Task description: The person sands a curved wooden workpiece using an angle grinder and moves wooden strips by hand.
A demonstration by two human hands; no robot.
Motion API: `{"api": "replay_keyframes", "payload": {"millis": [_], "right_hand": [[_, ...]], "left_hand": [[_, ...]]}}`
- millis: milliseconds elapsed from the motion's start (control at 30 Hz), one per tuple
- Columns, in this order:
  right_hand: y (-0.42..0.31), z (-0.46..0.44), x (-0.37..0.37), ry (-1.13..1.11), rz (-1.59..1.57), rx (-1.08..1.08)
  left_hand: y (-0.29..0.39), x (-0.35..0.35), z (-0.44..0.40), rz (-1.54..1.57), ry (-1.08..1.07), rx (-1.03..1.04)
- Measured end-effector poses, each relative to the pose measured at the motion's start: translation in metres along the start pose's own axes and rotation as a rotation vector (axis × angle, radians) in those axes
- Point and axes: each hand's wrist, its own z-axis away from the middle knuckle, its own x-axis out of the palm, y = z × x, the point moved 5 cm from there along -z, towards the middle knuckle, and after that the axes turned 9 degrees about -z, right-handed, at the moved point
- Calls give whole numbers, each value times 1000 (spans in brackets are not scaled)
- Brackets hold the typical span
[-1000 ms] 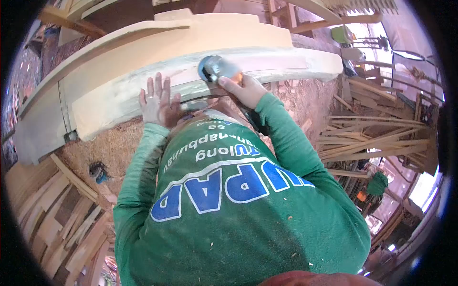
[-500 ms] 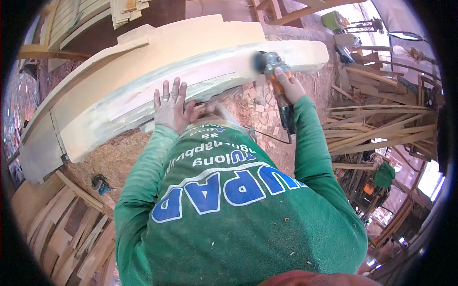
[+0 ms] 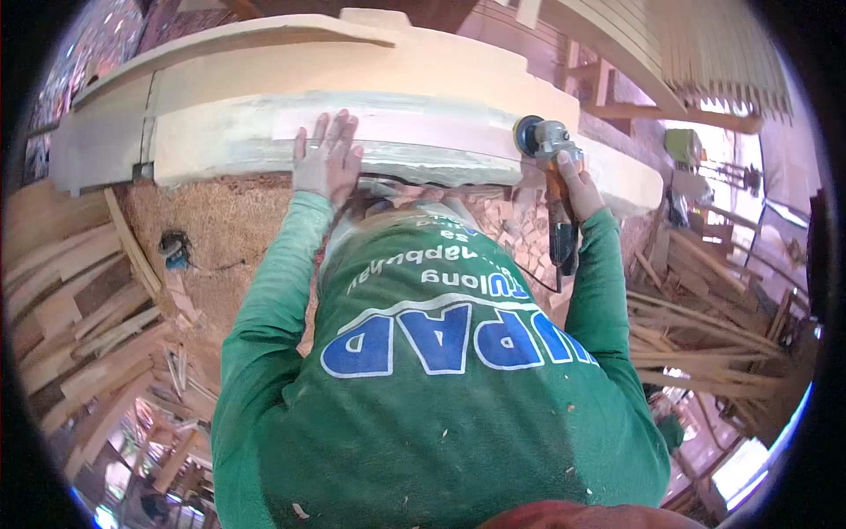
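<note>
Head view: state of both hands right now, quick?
Left hand: open, fingers slightly spread, on the board, gripping nothing.
Right hand: closed, holding the grinder.

Shirt: green [image 3: 397, 432], darker in the middle and lighter near the right shoulder
Left sleeve: long and green [image 3: 278, 282], paler toward the wrist, with lots of wrinkles
Right sleeve: long and green [image 3: 601, 282], reaching the wrist
Big letters: fat and blue with white edges [image 3: 438, 344], upside down from here; P, A and D are easy to read
White line: thin and bent [image 3: 423, 305], next to the big letters
Small words: mostly white [image 3: 432, 277], one says "TUlong" with a blue TU; some are too squashed to read
Specks: little pale bits [image 3: 300, 510] dotted on the cloth
Left hand: bare [image 3: 328, 163]
Right hand: bare [image 3: 580, 189]
</note>
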Motion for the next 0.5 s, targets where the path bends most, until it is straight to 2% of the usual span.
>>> {"api": "replay_keyframes", "payload": {"millis": [133,267,367,500], "right_hand": [[-51,12,77,-175,95,-98],[-102,41,160,-300,215,-179],[-143,60,213,-390,298,-213],[-182,73,277,-449,437,-200]], "left_hand": [[-82,-1,20,-115,8,-238],[-163,16,47,-53,94,-583],[-196,4,67,38,137,-641],[-227,1,79,123,238,-606]]}}
